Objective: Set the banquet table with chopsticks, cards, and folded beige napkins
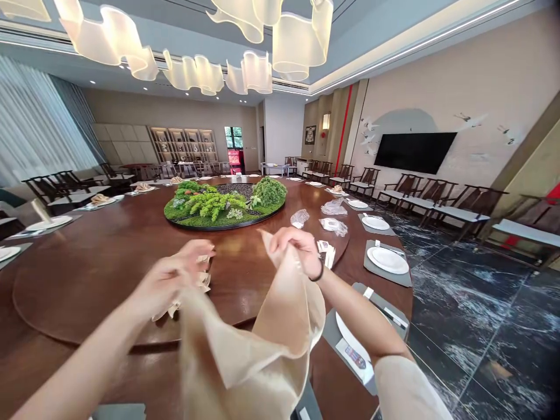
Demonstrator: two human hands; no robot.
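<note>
A beige cloth napkin [258, 361] hangs between my two hands above the near edge of the round wooden table [109, 268]. My left hand [179, 271] pinches one upper corner, slightly blurred. The other upper part is gripped by my right hand [295, 248], with a small tip of cloth sticking up past the fingers. The napkin's middle sags in loose folds. Behind my left hand, partly hidden, lie some folded beige pieces [203, 283] on the turntable. Beyond my right wrist rest white packets [327, 254].
A round moss and plant centrepiece [225, 201] stands mid-table. Clear plastic wrappers [333, 226] lie to its right. White plates on grey placemats [387, 261] line the rim, some with folded napkins [100, 199]. Dark wooden chairs [466, 204] stand along the right wall.
</note>
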